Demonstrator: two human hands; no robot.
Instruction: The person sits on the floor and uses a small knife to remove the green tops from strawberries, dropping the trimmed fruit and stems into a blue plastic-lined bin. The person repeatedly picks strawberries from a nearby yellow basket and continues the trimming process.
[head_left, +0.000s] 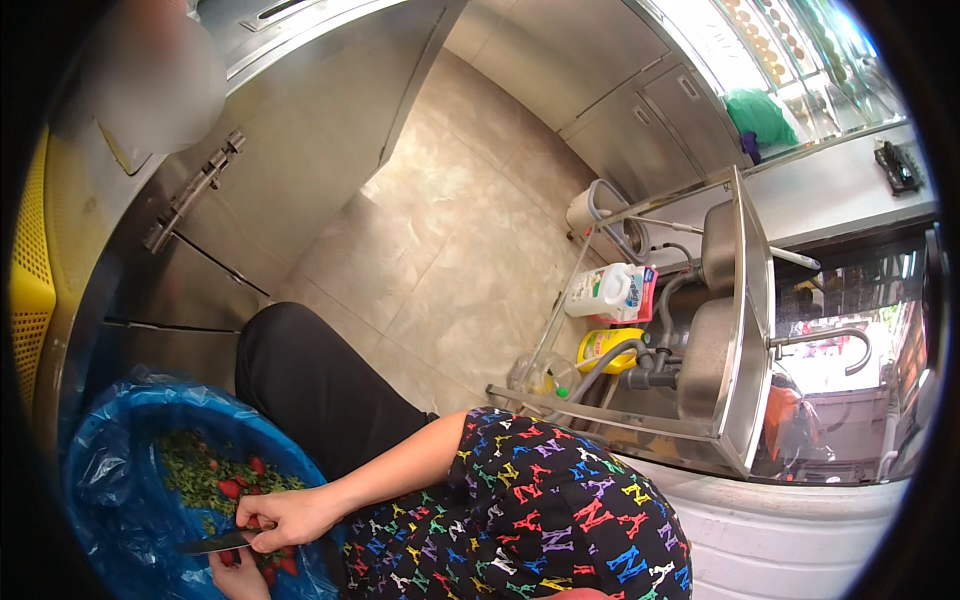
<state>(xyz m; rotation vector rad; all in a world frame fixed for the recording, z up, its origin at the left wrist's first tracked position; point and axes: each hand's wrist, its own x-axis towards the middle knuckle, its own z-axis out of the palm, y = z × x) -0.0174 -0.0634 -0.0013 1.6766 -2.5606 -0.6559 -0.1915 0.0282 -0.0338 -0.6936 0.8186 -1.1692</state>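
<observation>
My right hand grips a knife, its blade pointing left over a tub lined with a blue plastic bag. Just below the blade, my left hand holds a strawberry between its fingers; the picture's lower edge cuts off part of this hand. Inside the tub lie a heap of green strawberry leaf tops and several red strawberries. More strawberries show beside my left hand, partly covered by my hands.
A yellow perforated basket stands at the far left by a steel cabinet. Across the tiled floor is a steel sink stand, with a white jug, a yellow bottle and a bin under or beside it.
</observation>
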